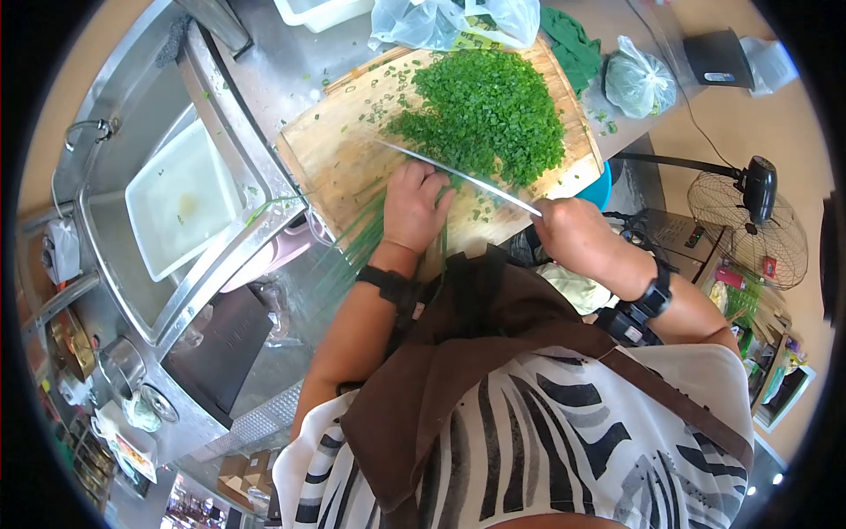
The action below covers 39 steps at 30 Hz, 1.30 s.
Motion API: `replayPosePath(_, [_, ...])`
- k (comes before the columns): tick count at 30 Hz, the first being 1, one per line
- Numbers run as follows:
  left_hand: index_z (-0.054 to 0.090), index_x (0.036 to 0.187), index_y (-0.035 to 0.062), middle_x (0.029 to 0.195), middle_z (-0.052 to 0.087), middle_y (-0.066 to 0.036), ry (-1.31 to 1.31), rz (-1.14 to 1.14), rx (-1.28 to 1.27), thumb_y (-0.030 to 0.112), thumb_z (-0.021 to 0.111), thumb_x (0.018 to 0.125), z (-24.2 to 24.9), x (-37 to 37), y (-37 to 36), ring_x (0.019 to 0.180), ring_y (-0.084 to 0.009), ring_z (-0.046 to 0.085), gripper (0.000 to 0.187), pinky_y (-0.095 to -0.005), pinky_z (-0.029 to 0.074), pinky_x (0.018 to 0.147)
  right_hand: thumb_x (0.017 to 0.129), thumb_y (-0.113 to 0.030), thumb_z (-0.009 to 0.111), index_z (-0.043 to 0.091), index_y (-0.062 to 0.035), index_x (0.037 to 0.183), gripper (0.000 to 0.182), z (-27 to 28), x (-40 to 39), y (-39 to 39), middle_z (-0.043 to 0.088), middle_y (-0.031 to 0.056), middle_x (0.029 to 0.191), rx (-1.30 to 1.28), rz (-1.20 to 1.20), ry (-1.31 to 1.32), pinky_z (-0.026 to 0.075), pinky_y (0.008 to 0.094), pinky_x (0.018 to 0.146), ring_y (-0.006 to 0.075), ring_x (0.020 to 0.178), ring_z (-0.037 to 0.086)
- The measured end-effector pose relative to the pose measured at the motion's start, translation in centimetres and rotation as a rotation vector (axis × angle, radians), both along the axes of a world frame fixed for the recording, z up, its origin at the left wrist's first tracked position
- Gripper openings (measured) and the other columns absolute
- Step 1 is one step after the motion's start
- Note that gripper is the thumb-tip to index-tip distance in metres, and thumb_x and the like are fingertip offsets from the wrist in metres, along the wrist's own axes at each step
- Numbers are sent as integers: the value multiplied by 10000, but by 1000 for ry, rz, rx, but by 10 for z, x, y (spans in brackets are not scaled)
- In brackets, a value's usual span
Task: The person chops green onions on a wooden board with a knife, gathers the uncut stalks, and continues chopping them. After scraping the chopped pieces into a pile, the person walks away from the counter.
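My right hand [568, 231] is wrapped round the handle of a long, thin knife [467, 178], whose blade slants up to the left across the wooden cutting board [326, 150]. Beside the blade, my left hand [414, 207] presses down on a bunch of long green onions [366, 227], its fingers curled over them close to the edge. The onions' long ends trail off the board toward the lower left, partly blurred. A big heap of finely chopped green onions [493, 110] covers the right half of the board, with loose rings scattered around it.
A metal sink [110, 229] with a white plastic tub [181, 203] in it stands at the left. Behind the board lie a clear plastic bag [423, 25], a green cloth [571, 46] and a tied bag [639, 79]. A wire fan [749, 220] stands at the right.
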<state>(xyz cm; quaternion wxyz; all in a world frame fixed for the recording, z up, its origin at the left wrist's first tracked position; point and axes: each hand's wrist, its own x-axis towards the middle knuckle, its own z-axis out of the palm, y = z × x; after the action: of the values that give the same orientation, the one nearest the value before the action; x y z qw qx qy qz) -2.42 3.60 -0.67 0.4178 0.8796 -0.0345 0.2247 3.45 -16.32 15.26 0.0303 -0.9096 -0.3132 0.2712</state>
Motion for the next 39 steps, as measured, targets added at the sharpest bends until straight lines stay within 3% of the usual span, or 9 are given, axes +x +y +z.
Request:
replayPosePath(2, [632,858,82,890,541,-91,-6,-8,4,84,743,666,-1,-3,-1,882,-300,531,222,-418,452,766,847,-122,539,607,4,805,149,-32,4,10,625,223,680,-9,1,9,516,498,625,413,667,636])
replayPosePath(4, [628,852,81,897,550,-89,23,-19,42,91,737,677,0,0,0,899,-299,535,207,-417,456,779,854,-150,540,614,-6,806,169,-59,9,30,631,225,697,140,-11,-32,516,502,645,417,679,635])
replayPosePath(8, [624,845,84,910,556,-88,5,-11,91,96,734,682,6,-1,-1,921,-298,539,197,-416,457,796,891,-204,537,614,-14,828,215,-64,17,35,632,236,724,238,-90,-33,504,517,655,428,690,624])
replayPosePath(13, [616,848,94,899,552,-83,-27,-12,76,118,760,687,1,-3,0,882,-313,538,218,-421,444,769,891,-182,552,604,-1,827,200,-31,9,10,617,242,701,284,-113,-24,499,515,641,436,678,616])
replayPosePath(18, [621,836,88,895,558,-84,-3,0,48,105,746,683,1,-3,-3,898,-308,539,198,-419,449,780,849,-118,571,590,24,816,146,9,-6,-9,616,228,681,31,0,11,504,507,628,424,675,624])
replayPosePath(24, [624,832,83,899,563,-87,50,-34,34,98,737,662,4,-5,-2,917,-302,543,205,-419,456,795,884,-153,572,615,1,860,161,-64,5,23,613,230,675,163,-22,-34,502,504,604,426,648,612])
replayPosePath(28, [620,853,84,910,565,-93,50,-45,74,103,757,672,9,-5,1,896,-321,544,228,-426,454,773,893,-202,538,608,-3,814,225,-72,7,28,629,238,708,278,-75,-68,503,514,647,424,681,625])
replayPosePath(31, [618,863,87,926,566,-94,19,-38,98,105,758,677,8,-7,2,902,-325,544,233,-432,454,785,893,-200,549,605,-3,811,221,-62,7,20,622,247,706,339,-118,-73,500,517,648,431,680,619])
replayPosePath(39, [626,890,85,959,571,-83,9,-6,99,107,738,672,0,-11,-1,999,-306,540,246,-421,450,852,864,-136,566,610,23,846,167,6,-10,-10,623,238,697,45,-7,25,509,498,630,425,677,628])
